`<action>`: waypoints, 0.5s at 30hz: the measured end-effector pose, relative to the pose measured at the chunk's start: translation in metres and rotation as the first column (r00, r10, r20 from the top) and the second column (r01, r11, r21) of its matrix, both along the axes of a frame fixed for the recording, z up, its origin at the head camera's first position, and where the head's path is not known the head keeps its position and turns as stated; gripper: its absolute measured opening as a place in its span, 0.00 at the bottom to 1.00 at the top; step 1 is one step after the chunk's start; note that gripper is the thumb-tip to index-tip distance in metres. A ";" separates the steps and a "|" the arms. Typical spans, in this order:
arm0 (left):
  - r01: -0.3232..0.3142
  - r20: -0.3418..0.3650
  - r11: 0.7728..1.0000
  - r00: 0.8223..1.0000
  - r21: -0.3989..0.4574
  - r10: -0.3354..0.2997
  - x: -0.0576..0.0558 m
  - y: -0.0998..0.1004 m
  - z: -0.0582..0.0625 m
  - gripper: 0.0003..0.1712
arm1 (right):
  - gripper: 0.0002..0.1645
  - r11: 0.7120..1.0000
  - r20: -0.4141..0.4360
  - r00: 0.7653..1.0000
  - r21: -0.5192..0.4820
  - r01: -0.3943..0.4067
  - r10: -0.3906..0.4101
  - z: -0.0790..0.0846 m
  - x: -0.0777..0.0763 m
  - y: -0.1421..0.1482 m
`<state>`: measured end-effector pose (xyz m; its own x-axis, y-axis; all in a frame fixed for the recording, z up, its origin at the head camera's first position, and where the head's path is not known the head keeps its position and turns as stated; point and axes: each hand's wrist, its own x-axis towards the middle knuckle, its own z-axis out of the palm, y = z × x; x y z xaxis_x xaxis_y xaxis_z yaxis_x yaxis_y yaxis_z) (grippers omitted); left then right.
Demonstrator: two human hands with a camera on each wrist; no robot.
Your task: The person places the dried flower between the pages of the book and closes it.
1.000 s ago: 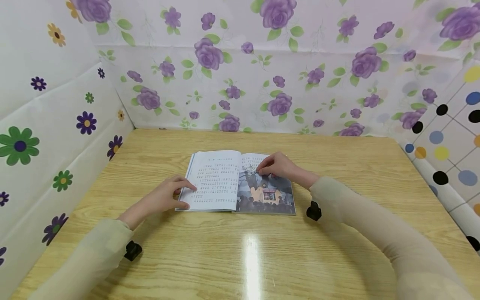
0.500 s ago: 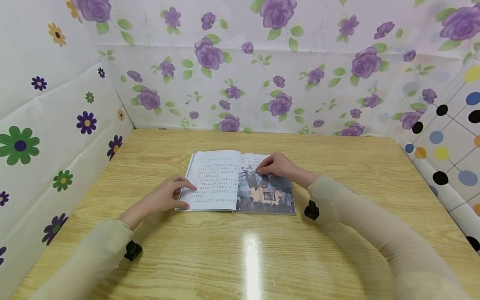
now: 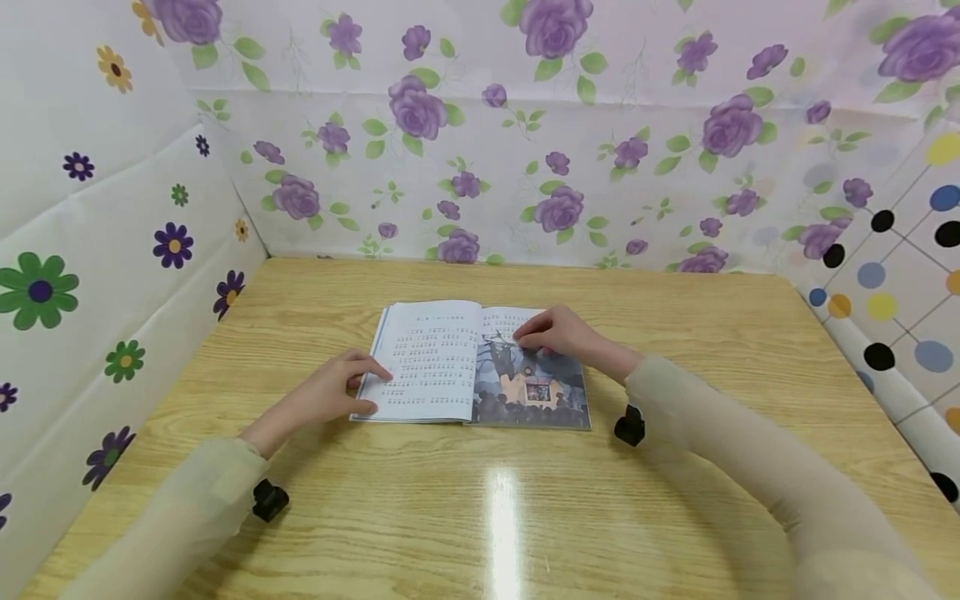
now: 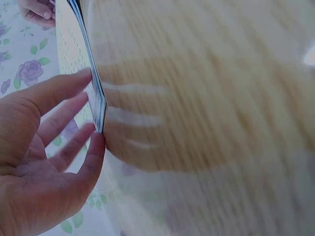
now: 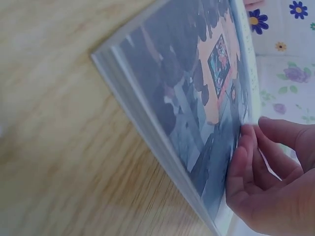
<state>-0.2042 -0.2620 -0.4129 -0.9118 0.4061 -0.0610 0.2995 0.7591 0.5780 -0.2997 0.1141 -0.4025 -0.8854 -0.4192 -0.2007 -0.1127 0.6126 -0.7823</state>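
Note:
An open book (image 3: 442, 392) lies flat on the wooden table, text on its left page and a dark blue-grey illustration (image 3: 532, 392) under text on its right page. My left hand (image 3: 333, 390) rests at the left page's outer edge, fingers spread over the paper and thumb near the front corner. In the left wrist view, its fingertips (image 4: 83, 76) meet the book's edge. On the upper part of the illustration is my right hand (image 3: 558, 331), fingers loosely bent against the page. The right wrist view has its thumb close to the index fingertip, nothing visible between them.
The wooden table (image 3: 420, 508) extends around the book, with a bright reflection in front of it. A purple-flowered sheet (image 3: 480, 167) hangs behind; patterned sheets stand at both sides. Black wrist cameras (image 3: 270, 500) sit under the sleeves.
My right hand shifts slightly left, then slightly back right, over the illustration. The left hand and the book stay practically in place; the pages remain as they were.

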 end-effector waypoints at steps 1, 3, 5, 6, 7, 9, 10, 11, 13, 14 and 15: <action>-0.009 0.001 1.000 1.000 -0.002 0.009 0.000 0.001 0.000 0.21 | 0.16 1.000 -0.010 1.000 0.000 0.004 -0.004 0.001 0.002 0.003; -0.028 0.000 1.000 1.000 -0.001 0.028 0.001 0.002 0.001 0.20 | 0.17 1.000 -0.045 0.999 0.005 0.010 -0.009 0.003 0.006 0.010; -0.047 -0.004 0.999 0.999 -0.001 0.047 0.003 0.004 0.002 0.21 | 0.19 1.000 -0.099 0.995 0.023 0.013 -0.011 0.005 0.010 0.018; -0.059 -0.005 0.998 0.998 0.001 0.059 0.004 0.004 0.002 0.21 | 0.20 0.999 -0.127 0.992 0.033 0.014 -0.009 0.005 0.012 0.023; -0.075 -0.005 0.997 0.997 0.000 0.075 0.004 0.005 0.003 0.22 | 0.22 0.999 -0.151 0.989 0.043 0.012 -0.005 0.006 0.015 0.028; -0.105 -0.001 0.994 0.994 -0.009 0.105 0.005 0.006 0.003 0.24 | 0.25 0.997 -0.203 0.979 0.076 0.005 0.011 0.005 0.020 0.037; -0.119 -0.003 0.993 0.993 -0.019 0.119 0.005 0.006 0.003 0.25 | 0.28 0.995 -0.222 0.975 0.095 -0.003 0.024 0.005 0.023 0.042; -0.132 -0.001 0.991 0.991 -0.027 0.132 0.005 0.007 0.002 0.26 | 0.30 0.992 -0.236 0.971 0.123 -0.011 0.041 0.004 0.026 0.046; -0.152 0.012 0.987 0.988 -0.042 0.153 0.005 0.008 0.003 0.29 | 0.36 0.984 -0.244 0.967 0.176 -0.031 0.074 0.001 0.032 0.054; -0.157 0.014 0.987 0.987 -0.046 0.158 0.004 0.009 0.003 0.31 | 0.39 0.978 -0.254 0.963 0.204 -0.041 0.093 0.000 0.035 0.057; -0.161 0.017 0.986 0.987 -0.047 0.162 0.004 0.009 0.003 0.33 | 0.42 0.972 -0.256 0.960 0.232 -0.050 0.110 -0.002 0.039 0.060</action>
